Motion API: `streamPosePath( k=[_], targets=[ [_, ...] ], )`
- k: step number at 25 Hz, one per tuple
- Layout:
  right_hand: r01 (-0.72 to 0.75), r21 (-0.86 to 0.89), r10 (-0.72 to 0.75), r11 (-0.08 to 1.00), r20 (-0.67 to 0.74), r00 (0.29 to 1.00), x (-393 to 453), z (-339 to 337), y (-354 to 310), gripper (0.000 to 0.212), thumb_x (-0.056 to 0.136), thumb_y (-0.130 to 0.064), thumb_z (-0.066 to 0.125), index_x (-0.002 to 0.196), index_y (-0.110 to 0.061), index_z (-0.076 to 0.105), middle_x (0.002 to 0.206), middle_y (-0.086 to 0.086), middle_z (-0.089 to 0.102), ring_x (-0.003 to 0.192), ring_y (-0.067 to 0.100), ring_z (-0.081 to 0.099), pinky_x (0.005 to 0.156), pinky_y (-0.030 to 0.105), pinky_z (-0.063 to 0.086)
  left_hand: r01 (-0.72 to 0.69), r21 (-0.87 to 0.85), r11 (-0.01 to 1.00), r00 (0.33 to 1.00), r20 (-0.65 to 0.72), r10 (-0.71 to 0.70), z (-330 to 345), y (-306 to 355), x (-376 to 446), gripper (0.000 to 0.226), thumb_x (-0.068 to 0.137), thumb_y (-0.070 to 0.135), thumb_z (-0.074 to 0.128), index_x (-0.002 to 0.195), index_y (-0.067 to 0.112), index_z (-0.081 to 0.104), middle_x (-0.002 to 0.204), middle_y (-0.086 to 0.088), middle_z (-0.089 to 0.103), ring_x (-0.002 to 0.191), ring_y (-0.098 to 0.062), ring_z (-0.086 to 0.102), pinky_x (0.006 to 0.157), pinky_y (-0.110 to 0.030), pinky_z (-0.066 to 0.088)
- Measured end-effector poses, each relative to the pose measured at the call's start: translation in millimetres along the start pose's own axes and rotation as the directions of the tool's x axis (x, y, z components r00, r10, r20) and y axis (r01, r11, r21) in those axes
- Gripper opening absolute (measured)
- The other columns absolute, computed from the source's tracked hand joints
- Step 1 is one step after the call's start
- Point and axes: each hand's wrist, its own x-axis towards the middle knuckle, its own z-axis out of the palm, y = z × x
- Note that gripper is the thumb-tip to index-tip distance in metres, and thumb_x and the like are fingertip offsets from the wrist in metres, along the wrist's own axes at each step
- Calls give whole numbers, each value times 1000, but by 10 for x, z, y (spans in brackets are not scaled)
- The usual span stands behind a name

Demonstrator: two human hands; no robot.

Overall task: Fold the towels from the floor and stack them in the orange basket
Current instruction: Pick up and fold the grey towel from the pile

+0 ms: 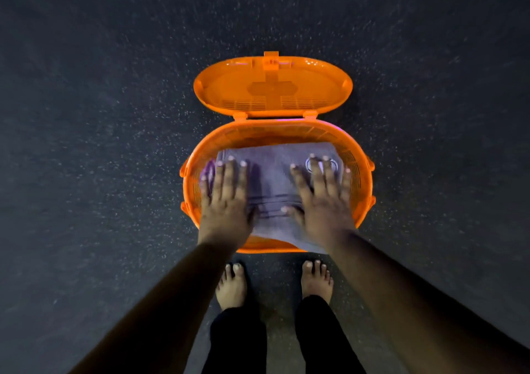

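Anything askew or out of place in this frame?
Slightly. The folded grey-purple towel sits in the oval orange plastic basket, but its near corner drapes over the near rim. Left hand and right hand press it flat. Hinged lid open.

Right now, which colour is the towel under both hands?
Greyish purple towel, best seen in the head view.

floor (100, 115): dark, speckled with pale flecks, filled the view | bare feet: left foot (231, 286) and right foot (317, 281) stood apart on it, toes pointing up-frame | black trouser legs (238, 342) covered the ankles
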Motion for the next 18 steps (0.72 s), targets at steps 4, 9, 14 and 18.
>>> streamPosePath(
  k=[4,9,14,18],
  targets=[
    [163,-94,-140,982,213,967,307,436,214,127,69,-93,46,161,-28,-12,169,15,-10,155,41,-10,120,68,6,-229,160,960,967,151,205,487,-160,320,117,80,80,53,163,10,8,171,-12,2,158,-28,2,125,-59,9],
    [205,-138,-167,969,246,955,514,1117,405,138,56,-101,41,161,-29,-12,168,17,-13,153,45,-12,117,72,5,-208,209,956,967,193,168,1228,-375,464,127,69,91,37,163,14,0,171,-11,-2,158,-30,-1,123,-63,8],
    [204,-139,-175,969,196,965,454,1025,383,139,57,-103,43,162,-27,-6,169,19,-7,153,47,-9,115,75,6,-220,191,956,965,185,185,1105,-379,423,130,68,92,49,164,15,3,171,-12,1,158,-30,2,121,-66,8],
    [209,-151,-175,966,212,961,564,1117,388,138,56,-103,39,162,-27,-4,169,19,-9,153,48,-8,112,78,6,-210,215,954,961,224,161,1197,-396,562,131,67,92,43,161,20,-12,171,-9,-5,158,-29,-4,118,-72,-1]
  ],
)
